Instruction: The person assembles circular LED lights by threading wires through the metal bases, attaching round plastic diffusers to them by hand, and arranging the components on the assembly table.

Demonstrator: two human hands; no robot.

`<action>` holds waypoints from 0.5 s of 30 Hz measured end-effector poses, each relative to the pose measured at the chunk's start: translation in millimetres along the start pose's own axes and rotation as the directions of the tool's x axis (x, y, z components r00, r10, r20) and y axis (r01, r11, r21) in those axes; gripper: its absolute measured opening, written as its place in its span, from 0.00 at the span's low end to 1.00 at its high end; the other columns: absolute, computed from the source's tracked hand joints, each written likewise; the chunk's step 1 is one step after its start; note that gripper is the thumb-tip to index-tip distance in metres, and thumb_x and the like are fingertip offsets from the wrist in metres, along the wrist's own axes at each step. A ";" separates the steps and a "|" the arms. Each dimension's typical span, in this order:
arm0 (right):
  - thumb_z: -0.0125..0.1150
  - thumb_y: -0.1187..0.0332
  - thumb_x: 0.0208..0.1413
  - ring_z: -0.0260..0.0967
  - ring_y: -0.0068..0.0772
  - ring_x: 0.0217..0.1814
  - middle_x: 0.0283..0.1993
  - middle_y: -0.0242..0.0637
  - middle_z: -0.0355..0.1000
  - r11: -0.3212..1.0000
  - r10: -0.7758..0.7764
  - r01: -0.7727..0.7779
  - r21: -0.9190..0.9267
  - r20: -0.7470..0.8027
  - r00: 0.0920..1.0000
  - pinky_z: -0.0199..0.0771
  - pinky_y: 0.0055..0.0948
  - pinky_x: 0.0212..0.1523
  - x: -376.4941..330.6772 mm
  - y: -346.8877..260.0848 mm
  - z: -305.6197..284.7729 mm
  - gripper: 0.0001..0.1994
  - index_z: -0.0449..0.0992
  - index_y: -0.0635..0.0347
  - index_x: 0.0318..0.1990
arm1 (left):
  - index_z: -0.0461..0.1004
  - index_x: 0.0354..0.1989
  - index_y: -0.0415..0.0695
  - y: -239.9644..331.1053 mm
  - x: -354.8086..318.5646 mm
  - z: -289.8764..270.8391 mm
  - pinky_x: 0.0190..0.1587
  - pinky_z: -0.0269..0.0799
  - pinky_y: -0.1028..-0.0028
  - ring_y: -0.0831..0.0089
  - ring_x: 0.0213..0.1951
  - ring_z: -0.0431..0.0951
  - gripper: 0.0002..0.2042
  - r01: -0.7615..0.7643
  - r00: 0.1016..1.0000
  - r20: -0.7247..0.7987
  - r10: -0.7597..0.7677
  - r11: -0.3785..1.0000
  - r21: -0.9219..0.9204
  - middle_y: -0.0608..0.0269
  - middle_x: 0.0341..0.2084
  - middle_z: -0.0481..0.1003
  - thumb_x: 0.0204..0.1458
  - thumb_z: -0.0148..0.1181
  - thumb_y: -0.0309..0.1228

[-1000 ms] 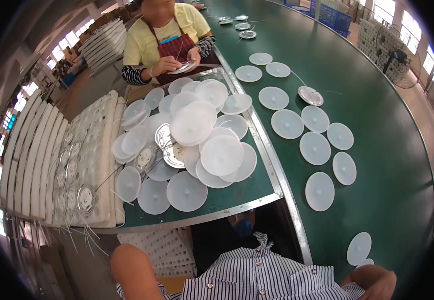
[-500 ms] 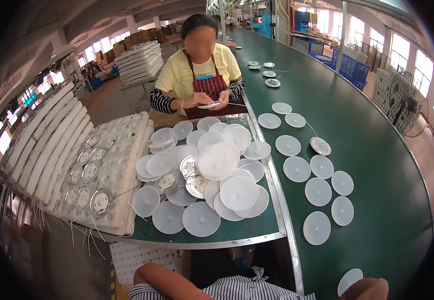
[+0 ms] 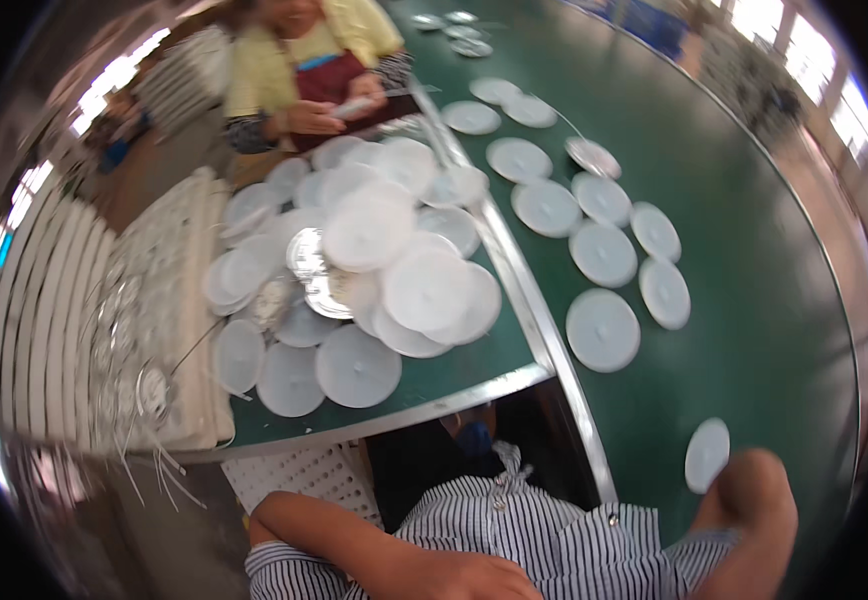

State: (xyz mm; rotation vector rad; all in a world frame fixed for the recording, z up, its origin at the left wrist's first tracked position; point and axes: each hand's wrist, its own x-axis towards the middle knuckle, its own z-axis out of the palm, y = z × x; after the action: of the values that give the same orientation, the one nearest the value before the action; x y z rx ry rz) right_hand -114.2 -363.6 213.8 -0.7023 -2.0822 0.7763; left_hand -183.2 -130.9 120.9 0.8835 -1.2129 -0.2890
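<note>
At the lower edge my left forearm crosses my striped shirt, and the back of my left hand [image 3: 469,577] shows in front of my body; its fingers are cut off by the picture's edge. My right elbow is bent at the lower right, with the right hand out of view. Nearest to that elbow, a white translucent disc [image 3: 707,455] lies on the green table [image 3: 754,350]. A heap of similar white discs [image 3: 359,365] covers the side table ahead of me. Among them sits a round silver lamp part [image 3: 307,255].
Across the side table, a person [image 3: 324,60] in a yellow top holds a small pale round thing. More discs [image 3: 602,330] lie on the green table beyond the metal edge strip [image 3: 539,330]. White foam trays [image 3: 179,330] with wired round parts stand at the left.
The view has tilted down and shifted, blurring slightly. My left hand has come into view at the lower edge, and more of my right arm shows. The other person now sits higher in view.
</note>
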 end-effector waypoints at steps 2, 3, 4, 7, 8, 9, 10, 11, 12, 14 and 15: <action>0.51 0.64 0.50 0.65 0.38 0.35 0.36 0.41 0.65 0.947 0.211 -0.224 0.230 0.081 0.974 0.64 0.31 0.36 -17.8 65.7 -15.2 0.11 0.68 0.63 0.33 | 0.69 0.40 0.40 -13.2 -18.8 6.8 0.43 0.65 0.67 0.61 0.43 0.69 0.12 0.292 0.953 -0.045 -0.299 0.950 -0.109 0.54 0.40 0.69 0.50 0.50 0.33; 0.54 0.63 0.50 0.65 0.43 0.39 0.40 0.45 0.65 0.873 0.394 -0.359 0.329 -0.042 0.918 0.63 0.32 0.43 -37.5 93.9 -10.1 0.13 0.68 0.66 0.36 | 0.68 0.43 0.40 -19.0 -28.1 6.1 0.46 0.66 0.70 0.63 0.42 0.70 0.14 0.546 0.822 -0.070 -0.565 0.817 -0.188 0.55 0.39 0.70 0.50 0.47 0.33; 0.56 0.63 0.48 0.64 0.43 0.41 0.39 0.45 0.65 0.942 0.334 -0.322 0.089 -0.244 0.910 0.63 0.33 0.44 -53.5 111.4 -18.4 0.14 0.68 0.65 0.38 | 0.68 0.42 0.39 -18.1 -27.8 -10.5 0.48 0.64 0.69 0.63 0.44 0.69 0.13 0.506 0.850 -0.162 -0.501 0.862 -0.011 0.56 0.40 0.70 0.48 0.50 0.30; 0.63 0.59 0.40 0.60 0.46 0.48 0.47 0.43 0.63 0.310 0.587 -0.937 -0.164 -0.742 0.324 0.58 0.38 0.51 -116.4 98.5 -39.0 0.26 0.65 0.60 0.47 | 0.68 0.42 0.38 -18.9 -41.5 -52.7 0.45 0.64 0.73 0.70 0.44 0.69 0.13 0.769 0.573 -0.564 -0.594 0.628 0.119 0.58 0.40 0.70 0.45 0.53 0.23; 0.64 0.58 0.38 0.55 0.46 0.53 0.52 0.44 0.59 0.039 0.565 -0.966 -0.255 -0.792 0.231 0.56 0.39 0.53 -141.4 95.4 -42.3 0.32 0.60 0.59 0.52 | 0.67 0.44 0.38 -20.4 -33.5 -64.6 0.43 0.65 0.75 0.74 0.43 0.69 0.14 0.854 0.436 -0.639 -0.634 0.516 0.070 0.60 0.39 0.70 0.46 0.53 0.23; 0.63 0.56 0.39 0.51 0.48 0.56 0.55 0.45 0.56 -0.156 0.539 -0.966 -0.205 -0.837 0.091 0.52 0.40 0.55 -160.8 101.6 -48.0 0.35 0.57 0.59 0.55 | 0.65 0.46 0.39 -26.3 -38.0 -76.0 0.42 0.65 0.77 0.75 0.42 0.69 0.16 0.869 0.417 -0.671 -0.613 0.485 0.096 0.62 0.38 0.70 0.46 0.53 0.24; 0.63 0.54 0.39 0.48 0.49 0.59 0.58 0.46 0.52 -0.152 0.491 -0.986 -0.069 -0.871 -0.015 0.50 0.40 0.57 -183.8 109.2 -53.7 0.38 0.53 0.57 0.58 | 0.64 0.47 0.40 -30.8 -33.8 -89.4 0.42 0.65 0.76 0.75 0.41 0.69 0.18 0.881 0.388 -0.710 -0.588 0.463 0.097 0.63 0.38 0.70 0.45 0.54 0.25; 0.62 0.52 0.40 0.46 0.48 0.61 0.60 0.48 0.49 -0.082 0.447 -0.997 -0.011 -0.894 -0.027 0.47 0.41 0.59 -218.5 116.6 -62.2 0.39 0.51 0.56 0.59 | 0.63 0.48 0.39 -36.2 -22.6 -105.3 0.42 0.65 0.75 0.74 0.42 0.69 0.21 0.896 0.410 -0.733 -0.543 0.389 0.213 0.62 0.39 0.69 0.44 0.57 0.28; 0.61 0.52 0.41 0.45 0.48 0.62 0.60 0.50 0.48 -0.191 0.397 -0.977 0.093 -0.903 -0.163 0.45 0.41 0.59 -238.6 127.9 -70.1 0.39 0.51 0.58 0.59 | 0.62 0.49 0.39 -44.8 -15.1 -120.5 0.42 0.65 0.74 0.73 0.42 0.69 0.23 0.900 0.421 -0.752 -0.508 0.336 0.277 0.60 0.40 0.68 0.43 0.58 0.30; 0.60 0.52 0.42 0.45 0.48 0.62 0.60 0.51 0.48 -0.271 0.344 -0.946 0.178 -0.900 -0.268 0.44 0.42 0.60 -273.7 152.8 -92.2 0.39 0.50 0.59 0.59 | 0.60 0.50 0.38 -66.7 0.8 -147.1 0.42 0.65 0.72 0.70 0.43 0.68 0.27 0.920 0.387 -0.814 -0.432 0.234 0.314 0.55 0.42 0.66 0.42 0.59 0.34; 0.59 0.52 0.43 0.45 0.48 0.62 0.60 0.52 0.49 -0.303 0.249 -0.927 0.223 -0.920 -0.303 0.45 0.43 0.59 -293.1 160.4 -100.8 0.38 0.50 0.61 0.59 | 0.59 0.51 0.37 -83.6 10.6 -158.4 0.43 0.65 0.71 0.67 0.42 0.68 0.29 0.934 0.354 -0.842 -0.408 0.206 0.293 0.52 0.44 0.65 0.41 0.60 0.36</action>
State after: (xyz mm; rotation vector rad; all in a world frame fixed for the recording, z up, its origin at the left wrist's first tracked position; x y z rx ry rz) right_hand 159.4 -433.2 8.5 -2.7595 -0.3366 -0.1369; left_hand -16.3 -122.8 55.7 2.1829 -0.0673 -0.1946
